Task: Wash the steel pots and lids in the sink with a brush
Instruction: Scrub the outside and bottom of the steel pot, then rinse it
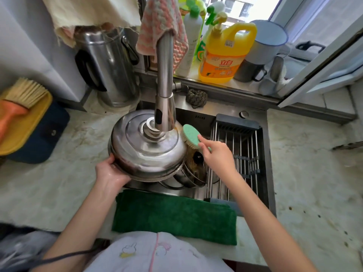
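Lid (145, 152): steel, domed, knob up; tilts over the left part of the sink (196, 116), knob just beneath the faucet (165, 75) head.
Left hand (110, 173): grips the lid's lower-left rim, thumb on the dome edge, fingers curled beneath and hidden; looks wet.
Right hand (216, 152): holds the brush (191, 135) by its near end, fingers wrapped round the green back.
Brush: bristles face left and down, at the lid's right edge; touching or just beside, cannot tell which.
Stack (188, 173): more steel ware under the lid in the sink, with brownish residue; count unclear.
Rack (235, 154): wire, spans the sink's right part, just beside the right hand.
Towel (176, 214): green, lies along the counter edge in front of the sink.
Water: flow not discernible.
Step in hand: judged as scrubbing the lid's dome and rim, 1 piece at a time.
Method: hold the rim firmly, as wet steel likely slips; turn the lid in stages so the bristles meet the whole rim; work round the knob base and the stepped rings, where grime likely lodges; press with the bristle face flat, not the edge.
Clearance: keep lid and brush off the faucet head, which sits very close to the knob.
Risk: a dropped lid likely strikes the stack below.
Progress: judged early; stack appears unwashed.
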`<move>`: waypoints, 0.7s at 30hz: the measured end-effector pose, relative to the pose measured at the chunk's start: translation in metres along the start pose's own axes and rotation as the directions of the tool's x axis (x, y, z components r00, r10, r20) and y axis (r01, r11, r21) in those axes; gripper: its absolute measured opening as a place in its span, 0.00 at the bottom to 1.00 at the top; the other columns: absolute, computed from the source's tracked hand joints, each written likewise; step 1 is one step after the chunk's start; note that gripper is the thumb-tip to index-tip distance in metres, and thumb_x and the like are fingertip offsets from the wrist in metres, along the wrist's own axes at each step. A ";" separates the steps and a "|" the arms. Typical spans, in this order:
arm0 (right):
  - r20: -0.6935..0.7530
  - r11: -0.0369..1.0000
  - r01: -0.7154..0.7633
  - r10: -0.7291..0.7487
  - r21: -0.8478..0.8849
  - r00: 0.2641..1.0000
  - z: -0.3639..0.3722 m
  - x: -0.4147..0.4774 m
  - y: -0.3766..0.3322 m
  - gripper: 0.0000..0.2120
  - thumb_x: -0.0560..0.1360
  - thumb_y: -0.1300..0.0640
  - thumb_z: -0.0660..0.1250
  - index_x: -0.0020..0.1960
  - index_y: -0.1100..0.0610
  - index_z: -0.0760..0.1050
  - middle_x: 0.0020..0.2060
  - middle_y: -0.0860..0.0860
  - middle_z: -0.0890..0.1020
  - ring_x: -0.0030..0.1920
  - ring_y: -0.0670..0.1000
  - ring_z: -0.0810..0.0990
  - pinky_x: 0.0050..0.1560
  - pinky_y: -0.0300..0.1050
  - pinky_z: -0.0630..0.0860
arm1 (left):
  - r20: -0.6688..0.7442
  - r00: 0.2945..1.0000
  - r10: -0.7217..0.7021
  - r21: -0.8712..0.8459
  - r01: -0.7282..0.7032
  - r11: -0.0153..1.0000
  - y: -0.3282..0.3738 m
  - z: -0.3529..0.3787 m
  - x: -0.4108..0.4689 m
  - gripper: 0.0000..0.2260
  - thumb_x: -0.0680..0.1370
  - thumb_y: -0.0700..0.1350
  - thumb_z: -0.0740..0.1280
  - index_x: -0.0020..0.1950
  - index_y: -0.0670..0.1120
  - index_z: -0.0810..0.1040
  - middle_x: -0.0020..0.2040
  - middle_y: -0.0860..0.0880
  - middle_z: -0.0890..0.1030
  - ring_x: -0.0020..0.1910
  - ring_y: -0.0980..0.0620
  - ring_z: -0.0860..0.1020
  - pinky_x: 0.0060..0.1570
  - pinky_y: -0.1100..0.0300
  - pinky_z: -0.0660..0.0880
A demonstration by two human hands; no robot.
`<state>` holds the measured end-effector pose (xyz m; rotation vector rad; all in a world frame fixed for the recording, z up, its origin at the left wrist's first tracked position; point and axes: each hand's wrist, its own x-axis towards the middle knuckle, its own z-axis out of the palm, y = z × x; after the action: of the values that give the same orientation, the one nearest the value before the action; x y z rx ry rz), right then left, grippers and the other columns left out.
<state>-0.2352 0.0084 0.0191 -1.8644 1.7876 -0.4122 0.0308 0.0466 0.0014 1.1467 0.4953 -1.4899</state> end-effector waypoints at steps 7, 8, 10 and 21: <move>-0.039 1.000 -0.016 0.017 0.023 0.999 0.012 0.022 -0.013 0.16 0.79 0.51 0.60 0.66 0.48 0.74 0.44 0.52 0.85 0.27 0.42 0.71 0.28 0.39 0.63 | 0.033 0.999 -0.033 0.082 0.030 0.996 0.000 -0.007 -0.013 0.16 0.82 0.46 0.51 0.52 0.43 0.77 0.69 0.43 0.73 0.69 0.43 0.68 0.69 0.43 0.60; -0.054 0.997 -0.055 0.057 0.045 0.997 0.011 0.026 -0.014 0.16 0.79 0.52 0.60 0.66 0.49 0.74 0.46 0.53 0.85 0.29 0.45 0.74 0.28 0.40 0.65 | 0.036 0.999 -0.037 0.094 0.033 0.995 -0.003 -0.006 -0.014 0.15 0.82 0.46 0.51 0.52 0.44 0.77 0.69 0.43 0.73 0.69 0.43 0.68 0.70 0.43 0.59; -0.010 0.999 0.006 -0.006 0.048 1.000 0.013 0.022 -0.019 0.16 0.79 0.52 0.61 0.66 0.49 0.74 0.47 0.53 0.85 0.29 0.44 0.74 0.29 0.39 0.66 | 0.039 0.998 -0.041 0.095 0.037 0.995 -0.003 -0.005 -0.015 0.15 0.82 0.46 0.51 0.52 0.44 0.77 0.69 0.43 0.73 0.69 0.43 0.68 0.69 0.43 0.59; 0.075 0.990 0.137 -0.135 -0.027 0.988 0.000 0.014 -0.007 0.16 0.79 0.51 0.61 0.67 0.47 0.73 0.43 0.50 0.85 0.22 0.42 0.67 0.24 0.34 0.60 | 0.032 0.995 -0.094 0.154 0.088 0.984 0.002 -0.005 -0.021 0.17 0.82 0.46 0.51 0.50 0.42 0.77 0.67 0.44 0.74 0.69 0.44 0.68 0.59 0.50 0.65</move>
<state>-0.2286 -0.0052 0.0211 -2.0046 1.6339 -0.3618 0.0318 0.0606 0.0175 1.2244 0.4170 -1.6499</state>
